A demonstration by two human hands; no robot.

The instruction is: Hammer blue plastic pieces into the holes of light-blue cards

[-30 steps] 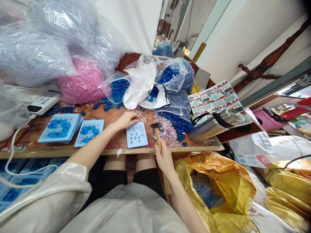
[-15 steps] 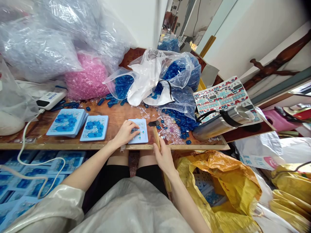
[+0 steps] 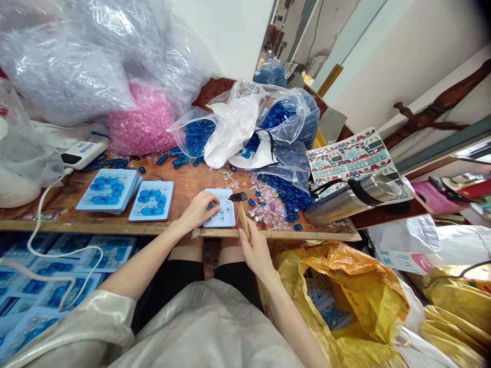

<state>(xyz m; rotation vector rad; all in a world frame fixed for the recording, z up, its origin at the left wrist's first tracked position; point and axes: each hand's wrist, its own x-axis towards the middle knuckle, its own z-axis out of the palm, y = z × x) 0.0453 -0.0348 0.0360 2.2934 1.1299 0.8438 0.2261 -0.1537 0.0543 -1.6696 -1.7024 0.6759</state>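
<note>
A light-blue square plastic panel point(image 3: 220, 218) with small teal and white spots lies at the table's front edge. My left hand point(image 3: 200, 209) is over its left half, fingers curled and thumb and fingertips close together on the panel; whatever is pinched there is too small to make out. My right hand point(image 3: 253, 244) is wrapped round the wooden handle of a hammer point(image 3: 244, 219). The dark hammer head sits over the panel's upper right edge; whether it touches cannot be told.
Finished-looking panels with blue capsule pieces point(image 3: 151, 201) lie to the left, beside a stack point(image 3: 107, 190). Clear small parts point(image 3: 271, 208) and blue pieces point(image 3: 291, 197) are spread at right, near a steel flask point(image 3: 351, 200). A yellow sack point(image 3: 368, 286) stands below the table.
The hammer in my right hand has moved left, its head from beside the panel to over its upper right edge. My left hand stays on the panel. The view has shifted slightly.
</note>
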